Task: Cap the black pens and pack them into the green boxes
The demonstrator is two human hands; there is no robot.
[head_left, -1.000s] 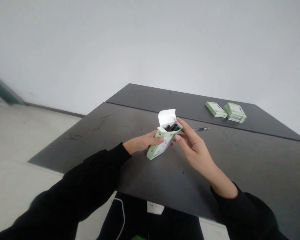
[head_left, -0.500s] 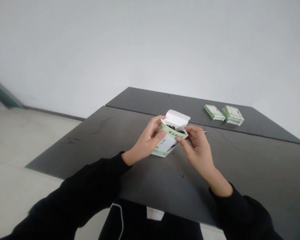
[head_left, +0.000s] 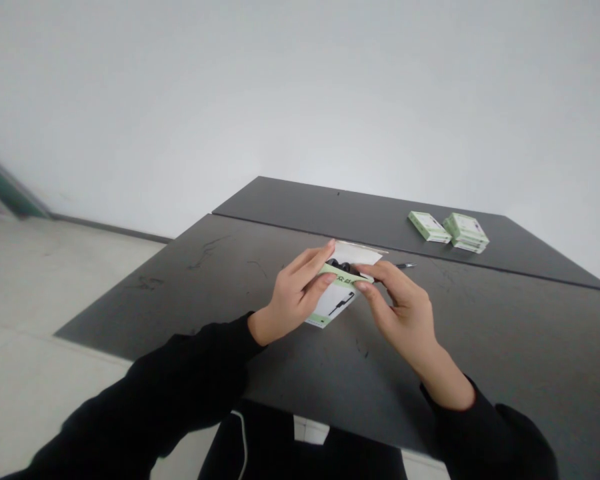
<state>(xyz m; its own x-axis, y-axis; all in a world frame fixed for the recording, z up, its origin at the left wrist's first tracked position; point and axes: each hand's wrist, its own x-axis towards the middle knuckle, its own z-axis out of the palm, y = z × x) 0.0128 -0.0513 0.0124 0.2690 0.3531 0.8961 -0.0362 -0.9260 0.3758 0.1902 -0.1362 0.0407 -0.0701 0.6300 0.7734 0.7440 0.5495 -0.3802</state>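
Note:
Between my hands, a white and green cardboard box point(head_left: 333, 303) stands tilted on the dark table, its top flap point(head_left: 355, 253) raised. Black contents point(head_left: 341, 267) show in the opening; their kind is too small to tell. My left hand point(head_left: 297, 287) grips the box's left side, thumb on the front face and fingers up by the flap. On the right side my right hand point(head_left: 397, 297) pinches the box's rim, thumb in front and index finger at the opening beside the black contents.
A pen point(head_left: 406, 266) lies behind my right hand. Farther back on the right are a single green and white box point(head_left: 429, 227) and a stack of similar boxes point(head_left: 466, 232). A seam divides the dark table point(head_left: 180, 287), and a white wall rises behind it.
The flap has tipped lower and the box leans differently, showing more of its printed front. My right index finger has moved in over the opening. More of the pen shows.

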